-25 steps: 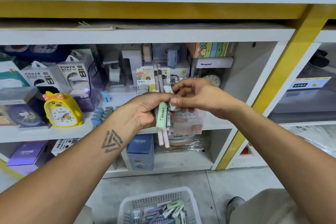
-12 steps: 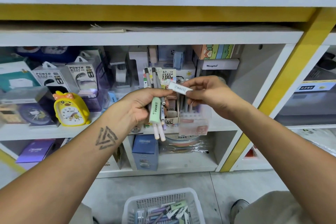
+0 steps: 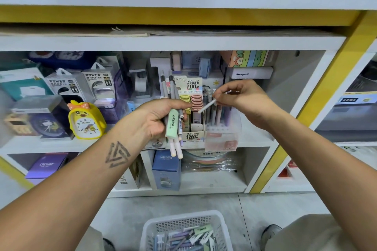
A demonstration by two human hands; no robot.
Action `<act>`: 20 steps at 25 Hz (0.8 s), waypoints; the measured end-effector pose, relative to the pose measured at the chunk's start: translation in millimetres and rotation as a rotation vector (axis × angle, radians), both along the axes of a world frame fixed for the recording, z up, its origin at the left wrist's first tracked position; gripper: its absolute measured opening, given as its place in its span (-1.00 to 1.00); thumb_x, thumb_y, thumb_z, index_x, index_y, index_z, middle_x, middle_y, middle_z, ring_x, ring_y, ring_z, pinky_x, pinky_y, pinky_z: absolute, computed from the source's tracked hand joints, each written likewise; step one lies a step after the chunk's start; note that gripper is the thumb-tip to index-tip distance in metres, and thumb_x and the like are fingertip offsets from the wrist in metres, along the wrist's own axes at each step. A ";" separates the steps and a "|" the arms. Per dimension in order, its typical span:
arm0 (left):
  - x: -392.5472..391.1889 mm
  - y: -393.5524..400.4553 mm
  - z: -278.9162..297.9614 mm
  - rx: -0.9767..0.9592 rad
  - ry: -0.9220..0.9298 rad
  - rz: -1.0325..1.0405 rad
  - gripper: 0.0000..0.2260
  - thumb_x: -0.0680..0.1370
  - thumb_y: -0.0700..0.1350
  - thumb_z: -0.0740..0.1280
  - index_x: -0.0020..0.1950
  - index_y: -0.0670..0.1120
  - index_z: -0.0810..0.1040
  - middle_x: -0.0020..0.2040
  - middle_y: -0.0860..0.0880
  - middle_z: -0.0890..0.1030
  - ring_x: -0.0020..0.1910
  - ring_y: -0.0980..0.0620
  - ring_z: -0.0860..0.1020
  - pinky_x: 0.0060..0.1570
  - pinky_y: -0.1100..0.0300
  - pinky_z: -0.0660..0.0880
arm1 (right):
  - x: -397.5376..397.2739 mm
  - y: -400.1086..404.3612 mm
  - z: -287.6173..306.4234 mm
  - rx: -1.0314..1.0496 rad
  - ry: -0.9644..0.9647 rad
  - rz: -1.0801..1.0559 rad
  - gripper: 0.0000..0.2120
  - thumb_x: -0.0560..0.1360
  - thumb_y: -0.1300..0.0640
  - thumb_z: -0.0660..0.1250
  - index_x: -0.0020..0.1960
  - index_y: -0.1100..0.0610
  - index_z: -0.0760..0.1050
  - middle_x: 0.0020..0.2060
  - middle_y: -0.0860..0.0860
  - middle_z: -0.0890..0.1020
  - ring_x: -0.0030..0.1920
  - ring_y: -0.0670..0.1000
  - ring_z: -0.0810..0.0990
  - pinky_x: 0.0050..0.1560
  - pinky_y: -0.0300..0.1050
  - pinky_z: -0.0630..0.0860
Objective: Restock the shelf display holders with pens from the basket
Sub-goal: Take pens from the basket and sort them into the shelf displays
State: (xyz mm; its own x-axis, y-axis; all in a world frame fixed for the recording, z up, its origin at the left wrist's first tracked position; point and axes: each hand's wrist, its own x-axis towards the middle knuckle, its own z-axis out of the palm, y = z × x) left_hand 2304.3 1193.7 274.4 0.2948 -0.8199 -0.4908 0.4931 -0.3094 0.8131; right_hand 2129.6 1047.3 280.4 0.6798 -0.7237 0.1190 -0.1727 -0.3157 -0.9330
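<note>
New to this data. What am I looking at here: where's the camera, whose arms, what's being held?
There is no robot. One wide-angle camera sits on a person's head and looks forward and down, so both forearms are the wearer's own.

The left hand grips a bundle of pens, one with a mint green body. The right hand pinches a single white pen, tilted, above a clear display holder on the white shelf, where other pens already stand upright.

On the floor below is a white basket with more pens in it. A yellow chick clock stands on the shelf to the left.
</note>
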 end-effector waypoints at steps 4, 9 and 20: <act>10.8 10.7 1.3 0.015 -0.030 0.023 -0.93 0.50 -0.30 0.40 -0.11 -0.20 0.53 -0.43 -0.08 0.52 -0.49 0.07 0.51 -0.48 0.25 0.51 | 10.9 13.1 4.1 -0.132 0.117 0.031 -0.83 0.46 0.32 0.46 -0.06 0.07 0.70 -0.14 0.18 0.72 -0.18 -0.04 0.60 -0.03 -0.27 0.54; 26.1 30.7 5.7 0.020 -0.023 0.070 -0.92 0.52 -0.31 0.37 -0.16 -0.20 0.52 -0.45 -0.08 0.52 -0.51 0.06 0.51 -0.49 0.26 0.52 | 24.5 26.4 7.6 -0.177 0.124 0.074 -0.80 0.47 0.39 0.45 -0.01 0.13 0.68 -0.09 0.10 0.71 -0.23 -0.19 0.61 -0.12 -0.40 0.52; 67.6 67.1 11.5 0.043 -0.099 0.202 -0.89 0.52 -0.32 0.38 -0.13 -0.19 0.47 -0.39 -0.08 0.47 -0.45 0.05 0.50 -0.49 0.24 0.52 | 64.7 43.9 -6.3 -0.126 0.056 0.129 -0.80 0.48 0.35 0.47 0.01 0.10 0.66 -0.06 0.08 0.71 0.01 0.15 0.70 0.11 -0.10 0.64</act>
State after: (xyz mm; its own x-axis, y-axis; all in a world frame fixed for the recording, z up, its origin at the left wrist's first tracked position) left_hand 2371.9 1260.7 285.9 0.4993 -0.7181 -0.4847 0.4674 -0.2478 0.8486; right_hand 2194.3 1091.2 274.0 0.7742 -0.6117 0.1625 -0.1735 -0.4520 -0.8750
